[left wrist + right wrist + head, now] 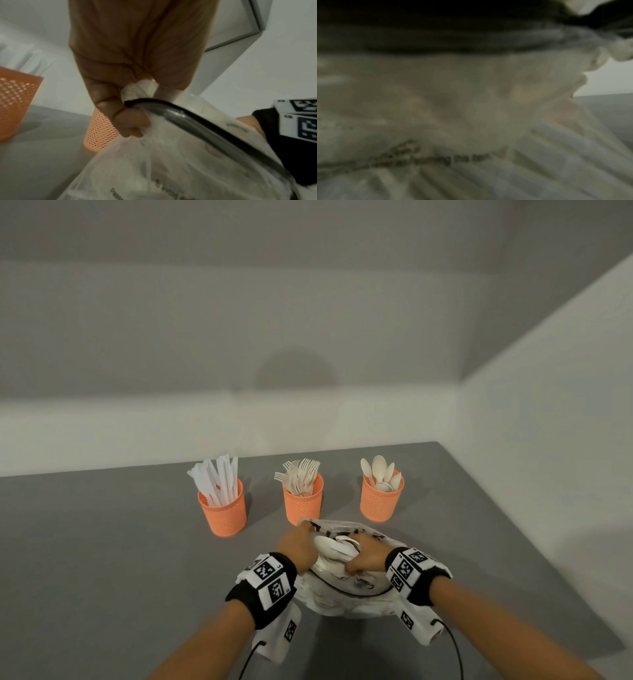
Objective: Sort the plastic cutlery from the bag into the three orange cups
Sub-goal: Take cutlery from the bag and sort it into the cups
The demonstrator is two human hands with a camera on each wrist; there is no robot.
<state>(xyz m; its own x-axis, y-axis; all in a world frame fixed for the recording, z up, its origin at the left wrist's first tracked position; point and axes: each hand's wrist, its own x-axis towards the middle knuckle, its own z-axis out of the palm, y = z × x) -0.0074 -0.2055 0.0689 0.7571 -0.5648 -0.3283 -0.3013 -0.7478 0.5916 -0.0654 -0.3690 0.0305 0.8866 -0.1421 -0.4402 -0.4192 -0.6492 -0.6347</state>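
Note:
Three orange mesh cups stand in a row: the left cup (224, 513) holds white knives, the middle cup (303, 505) forks, the right cup (379, 503) spoons. In front of them lies a clear plastic bag (346, 590) with a black zip line. My left hand (301, 542) pinches the bag's rim (135, 93) and holds the mouth up. My right hand (361, 556) is in the bag's mouth, fingers curled round a few white cutlery pieces (334, 544), one of them a spoon. The right wrist view is blurred and filled by bag plastic (471, 121).
The grey table (102, 542) meets white walls at the back and right, close behind the cups. Both wrists carry marker bands with trailing cables (455, 648). Two cups (15, 104) (101, 132) show in the left wrist view, just beyond my fingers.

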